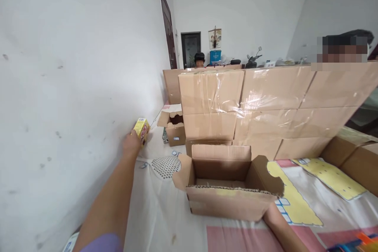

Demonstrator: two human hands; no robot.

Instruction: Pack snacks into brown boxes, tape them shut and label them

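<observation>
Wall (59, 86) white, scuffed, fills left side. Left hand (131, 143) stretched far along it, fingers closed round small yellow carton (141, 128), held up off the surface just beside the wall. Purple sleeve (103, 244) at near edge of that arm. Below the hand, worktop (159, 212) covered in pale printed cloth with dotted patch, pink and yellow blocks further right. Small open box (174, 128) sits far left-centre, just right of the yellow carton, flaps up. Open cardboard box (227, 183) in centre near, flaps splayed, inside looks bare apart from cardboard base. Right hand (270, 214) at that box's near right corner, mostly hidden behind the box wall, touching it; cannot tell how far its fingers are closed. Stack of sealed taped cartons (265, 106) forms a wall behind the open box, running centre to right. More brown boxes (354, 157) at right edge. Two other people show beyond the stack, one far centre (199, 57), one far right (354, 37). Dark door (167, 27) on left wall far back; scooter (254, 60) parked at far wall.
</observation>
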